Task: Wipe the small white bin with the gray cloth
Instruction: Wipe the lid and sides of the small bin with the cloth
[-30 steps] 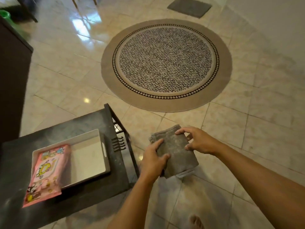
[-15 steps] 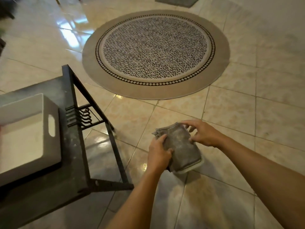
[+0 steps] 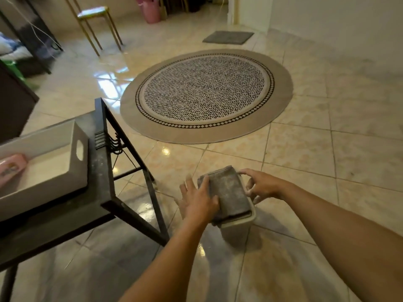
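Note:
The small white bin hangs over the tiled floor in front of me, tilted, and only its near rim and one side show. A folded gray cloth lies over its top and hides the rest. My left hand grips the cloth's left edge with the thumb pressed on top and the fingers spread down the side. My right hand holds the bin's far right rim, fingertips touching the cloth's edge.
A black metal table stands to the left, holding a white tray with a pink pack in it. A round patterned rug lies ahead, a gray mat beyond it, and a gold-legged stool at the back left.
My view has lifted and shows more of the room. Both hands stay on the cloth-covered bin; my left fingers have spread, and the bin's white rim shows more.

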`<act>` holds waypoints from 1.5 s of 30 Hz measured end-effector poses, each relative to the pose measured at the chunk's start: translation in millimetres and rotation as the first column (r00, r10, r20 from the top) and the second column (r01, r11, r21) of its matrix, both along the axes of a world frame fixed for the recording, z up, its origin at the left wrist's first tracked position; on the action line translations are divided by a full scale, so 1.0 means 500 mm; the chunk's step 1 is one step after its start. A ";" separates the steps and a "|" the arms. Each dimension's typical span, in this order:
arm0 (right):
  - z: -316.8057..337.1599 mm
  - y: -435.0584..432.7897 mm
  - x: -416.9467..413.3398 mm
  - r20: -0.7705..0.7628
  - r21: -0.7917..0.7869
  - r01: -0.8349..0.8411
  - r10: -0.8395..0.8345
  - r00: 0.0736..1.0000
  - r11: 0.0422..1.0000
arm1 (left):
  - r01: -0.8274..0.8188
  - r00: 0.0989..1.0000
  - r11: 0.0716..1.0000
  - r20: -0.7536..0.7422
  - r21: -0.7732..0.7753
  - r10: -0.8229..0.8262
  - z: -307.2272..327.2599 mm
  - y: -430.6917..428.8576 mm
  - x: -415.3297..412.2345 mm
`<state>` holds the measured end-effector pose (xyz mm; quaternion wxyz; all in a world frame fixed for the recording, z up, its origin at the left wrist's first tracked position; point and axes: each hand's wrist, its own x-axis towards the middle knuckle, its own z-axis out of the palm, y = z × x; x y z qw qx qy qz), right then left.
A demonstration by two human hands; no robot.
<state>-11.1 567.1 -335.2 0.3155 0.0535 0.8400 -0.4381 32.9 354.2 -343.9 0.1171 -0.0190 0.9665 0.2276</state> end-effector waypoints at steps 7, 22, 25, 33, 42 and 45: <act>-0.017 0.001 -0.021 0.034 -0.144 0.035 -0.030 0.999 0.989 | 0.366 0.905 0.910 -0.154 -0.196 -0.397 -0.039 0.041 -0.025; -0.045 0.010 -0.040 0.105 -0.281 0.068 -0.040 0.994 0.957 | 0.303 0.935 0.929 -0.121 -0.215 -0.333 -0.091 0.082 -0.076; -0.041 0.007 -0.039 0.107 -0.281 0.080 -0.052 0.993 0.956 | 0.258 0.956 0.949 -0.094 -0.179 -0.278 -0.090 0.061 -0.039; -0.038 0.004 -0.032 0.100 -0.268 0.084 -0.059 0.993 0.960 | 0.342 0.917 0.909 -0.125 -0.240 -0.379 -0.092 0.109 -0.054; -0.036 0.001 -0.035 0.116 -0.275 0.077 -0.047 0.992 0.958 | 0.286 0.941 0.928 -0.115 -0.240 -0.320 -0.093 0.129 0.006; -0.036 0.001 -0.030 0.115 -0.286 0.087 -0.056 0.992 0.954 | 0.269 0.947 0.933 -0.113 -0.241 -0.302 -0.098 0.116 -0.053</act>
